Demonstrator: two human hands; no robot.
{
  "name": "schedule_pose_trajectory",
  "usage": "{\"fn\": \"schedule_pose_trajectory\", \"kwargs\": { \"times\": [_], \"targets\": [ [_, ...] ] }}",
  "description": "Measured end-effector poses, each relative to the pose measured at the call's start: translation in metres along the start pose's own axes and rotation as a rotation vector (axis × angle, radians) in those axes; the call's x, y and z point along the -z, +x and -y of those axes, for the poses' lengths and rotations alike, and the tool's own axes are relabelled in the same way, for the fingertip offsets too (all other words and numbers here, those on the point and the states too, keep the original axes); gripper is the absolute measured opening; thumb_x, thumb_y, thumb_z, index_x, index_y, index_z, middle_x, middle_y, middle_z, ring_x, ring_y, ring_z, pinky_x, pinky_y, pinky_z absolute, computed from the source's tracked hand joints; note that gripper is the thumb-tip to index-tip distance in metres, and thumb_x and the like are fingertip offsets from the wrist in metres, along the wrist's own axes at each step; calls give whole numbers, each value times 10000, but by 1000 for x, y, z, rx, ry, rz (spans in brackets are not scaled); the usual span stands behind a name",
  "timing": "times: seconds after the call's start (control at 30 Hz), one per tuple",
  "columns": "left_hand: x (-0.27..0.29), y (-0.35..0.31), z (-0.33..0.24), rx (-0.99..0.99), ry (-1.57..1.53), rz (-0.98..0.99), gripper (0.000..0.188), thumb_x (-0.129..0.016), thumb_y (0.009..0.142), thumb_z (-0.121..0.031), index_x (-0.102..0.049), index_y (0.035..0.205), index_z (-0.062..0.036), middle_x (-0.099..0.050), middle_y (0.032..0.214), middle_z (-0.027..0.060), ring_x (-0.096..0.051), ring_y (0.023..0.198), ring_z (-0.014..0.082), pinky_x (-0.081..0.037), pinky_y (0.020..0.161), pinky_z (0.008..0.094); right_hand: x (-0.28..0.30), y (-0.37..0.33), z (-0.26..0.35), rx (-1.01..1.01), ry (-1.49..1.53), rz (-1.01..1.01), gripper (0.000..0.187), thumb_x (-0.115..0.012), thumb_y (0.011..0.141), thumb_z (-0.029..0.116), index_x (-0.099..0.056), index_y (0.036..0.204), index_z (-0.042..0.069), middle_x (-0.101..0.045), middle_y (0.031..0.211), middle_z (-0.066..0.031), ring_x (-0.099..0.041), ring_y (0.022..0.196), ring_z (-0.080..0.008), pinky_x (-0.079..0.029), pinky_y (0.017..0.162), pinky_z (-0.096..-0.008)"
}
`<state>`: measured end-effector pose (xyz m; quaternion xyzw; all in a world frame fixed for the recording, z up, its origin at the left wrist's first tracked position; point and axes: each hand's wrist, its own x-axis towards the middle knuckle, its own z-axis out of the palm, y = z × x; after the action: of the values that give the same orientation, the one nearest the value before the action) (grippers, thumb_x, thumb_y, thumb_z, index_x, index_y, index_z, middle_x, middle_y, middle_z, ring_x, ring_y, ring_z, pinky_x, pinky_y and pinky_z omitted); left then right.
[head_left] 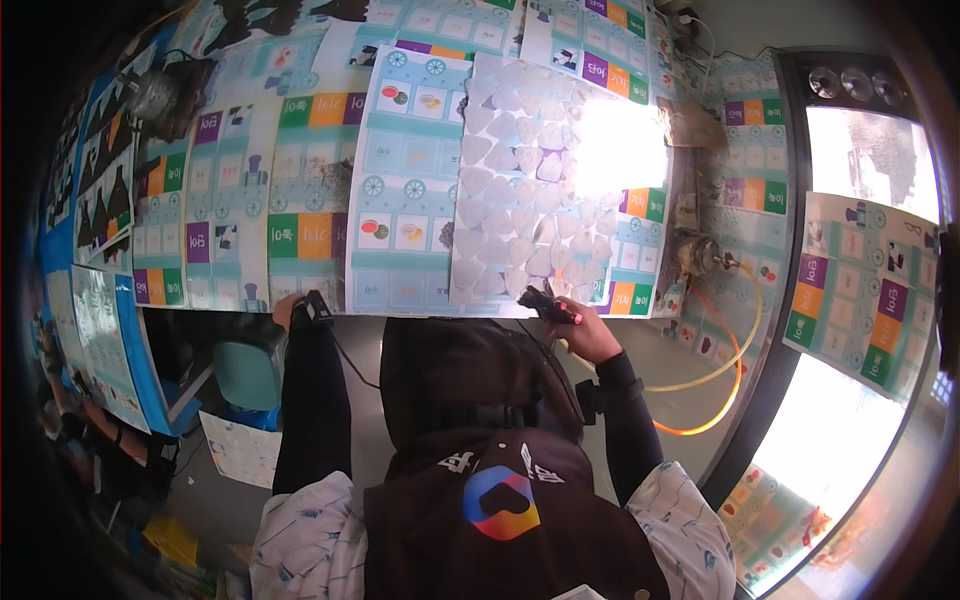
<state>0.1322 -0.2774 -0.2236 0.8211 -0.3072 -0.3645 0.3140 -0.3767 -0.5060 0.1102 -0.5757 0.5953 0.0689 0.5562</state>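
The right hand [592,338] sits just right of centre, at about four o'clock from the picture's middle, with its fingers curled tight around a dark pen-like tool with a red end [550,306]. The tool's tip points toward ten o'clock and meets the lower edge of a clear plastic sheet of pale heart-shaped pieces [520,180], which lies on the table and runs from the hand up toward twelve o'clock. A patch of strong glare washes out the sheet's upper right part.

The left hand [287,311] is at about eight o'clock from centre, resting at the near edge of the table [240,302]. Only the back of it and a dark strap device on the wrist [318,306] show, so I cannot tell how far its fingers are open or whether it has hold of anything; it touches the table edge beside a printed blue-green game sheet [400,190].

More such printed sheets with coloured squares cover the table from nine to two o'clock. At three o'clock an orange and yellow hose [735,370] loops down from a small metal fitting [698,255]. A teal chair seat [247,372] shows below the left forearm, at seven o'clock.
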Motion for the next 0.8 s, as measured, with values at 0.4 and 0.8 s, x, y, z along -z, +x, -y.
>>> {"fn": "schedule_pose_trajectory", "kwargs": {
  "times": [0.4, 0.8],
  "targets": [
    [-31, -4, -10, 235, 587, -126, 279, -682, 688, -318, -708, 806, -67, -691, 807, 74, -672, 781, 200, -505, 712, 279, -23, 17, 15, 225, -232, -137, 266, -551, 691, 101, -536, 932, -12, -588, 810, -263, -549, 827, -455, -442, 696, -447],
    [45, 34, 62, -497, 204, 703, 558, -724, 621, -323, -597, 1085, -42, -641, 1004, 146, -617, 977, 276, -456, 891, 332, -22, 20, 23, 194, -191, -72, 278, -580, 717, 118, -563, 963, -10, -604, 811, -253, -573, 836, -434, -460, 714, -424]
  ]
}}
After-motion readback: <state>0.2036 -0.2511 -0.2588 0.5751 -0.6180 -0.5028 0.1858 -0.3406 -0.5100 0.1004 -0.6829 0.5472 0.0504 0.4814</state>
